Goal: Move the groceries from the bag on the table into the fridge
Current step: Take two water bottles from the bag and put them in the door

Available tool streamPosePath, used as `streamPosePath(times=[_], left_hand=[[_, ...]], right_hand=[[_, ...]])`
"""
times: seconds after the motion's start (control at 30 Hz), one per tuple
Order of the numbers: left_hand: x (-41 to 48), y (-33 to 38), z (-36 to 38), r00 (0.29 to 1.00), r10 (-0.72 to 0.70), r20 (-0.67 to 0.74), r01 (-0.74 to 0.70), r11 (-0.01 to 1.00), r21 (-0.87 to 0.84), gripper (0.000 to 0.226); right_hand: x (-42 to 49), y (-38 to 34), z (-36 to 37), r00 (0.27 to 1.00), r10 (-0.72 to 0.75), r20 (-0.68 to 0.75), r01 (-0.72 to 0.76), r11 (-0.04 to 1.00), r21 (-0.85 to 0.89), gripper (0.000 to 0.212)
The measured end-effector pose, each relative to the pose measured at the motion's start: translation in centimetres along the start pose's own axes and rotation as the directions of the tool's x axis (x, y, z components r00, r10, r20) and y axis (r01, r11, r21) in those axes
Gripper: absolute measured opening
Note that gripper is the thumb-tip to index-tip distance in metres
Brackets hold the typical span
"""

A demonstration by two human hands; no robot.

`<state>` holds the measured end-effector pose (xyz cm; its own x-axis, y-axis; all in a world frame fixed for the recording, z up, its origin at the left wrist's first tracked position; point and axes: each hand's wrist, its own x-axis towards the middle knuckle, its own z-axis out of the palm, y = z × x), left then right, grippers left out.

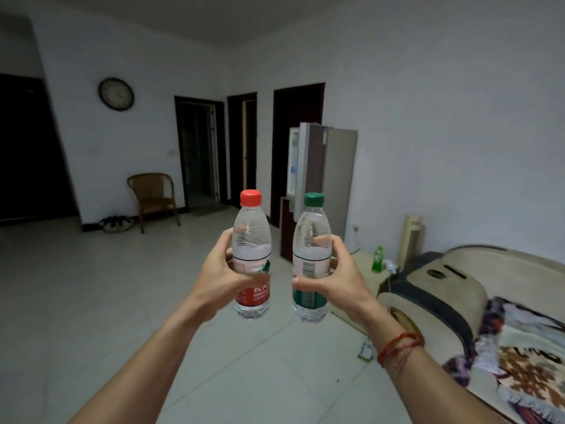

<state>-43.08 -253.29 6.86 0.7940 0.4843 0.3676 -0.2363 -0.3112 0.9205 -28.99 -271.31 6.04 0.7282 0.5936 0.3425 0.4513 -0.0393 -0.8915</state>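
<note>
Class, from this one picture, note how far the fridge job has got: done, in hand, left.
Done: the fridge door stands open. In hand: the left hand grips the red-capped bottle, the right hand the green-capped bottle, both upright. Left: carry both over to the fridge; bag and table are out of view.

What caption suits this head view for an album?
The left hand holds a red-capped bottle, right hand a green-capped bottle, both upright, open fridge ahead.

Both your arms stretch forward, level.
Your left hand (218, 280) curls round the red-capped bottle (251, 237); your right hand (342, 280) round the green-capped bottle (312, 234).
</note>
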Motion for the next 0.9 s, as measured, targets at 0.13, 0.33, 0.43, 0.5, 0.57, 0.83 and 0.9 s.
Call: streamPosePath(times=[0.13, 0.33, 0.43, 0.5, 0.57, 0.83, 0.9], left_hand=[[0.4, -0.7, -2.0, 1.0, 0.001, -0.015, -0.001, 1.0, -0.001, 0.081], [2.1, -2.3, -5.4, 1.0, 0.02, 0.01, -0.02, 0.999, 0.027, 0.08], [3.4, -3.3, -6.7, 1.0, 0.019, 0.006, -0.019, 0.999, 0.032, 0.078], [4.6, -4.1, -7.3, 1.0, 0.013, 0.0, -0.013, 1.0, 0.027, 0.079], [6.0, -5.1, -7.8, 1.0, 0.011, -0.006, -0.011, 1.0, 0.024, 0.08], [14.8, -10.9, -9.4, 0.999, -0.02, -0.028, 0.021, 0.999, 0.045, 0.078], [17.9, -12.4, -9.5, 0.999, -0.02, -0.03, 0.021, 0.998, 0.054, 0.079]], right_hand=[[1.1, -0.1, 2.3, 1.0, -0.002, 0.015, 0.002, 1.0, 0.01, 0.076], [2.9, -0.8, 5.2, 1.0, -0.013, 0.006, 0.013, 1.0, 0.006, 0.075], [4.2, -0.6, 6.5, 1.0, -0.012, 0.003, 0.012, 1.0, 0.003, 0.076], [5.4, -0.3, 7.4, 1.0, -0.005, 0.004, 0.005, 1.0, 0.009, 0.075], [6.9, 0.2, 8.3, 1.0, -0.001, 0.005, 0.001, 1.0, 0.014, 0.072], [16.1, 4.5, 11.2, 0.999, 0.014, 0.032, -0.015, 1.0, 0.005, 0.071], [19.3, 6.0, 11.5, 0.999, 0.011, 0.036, -0.011, 1.0, 0.005, 0.069]])
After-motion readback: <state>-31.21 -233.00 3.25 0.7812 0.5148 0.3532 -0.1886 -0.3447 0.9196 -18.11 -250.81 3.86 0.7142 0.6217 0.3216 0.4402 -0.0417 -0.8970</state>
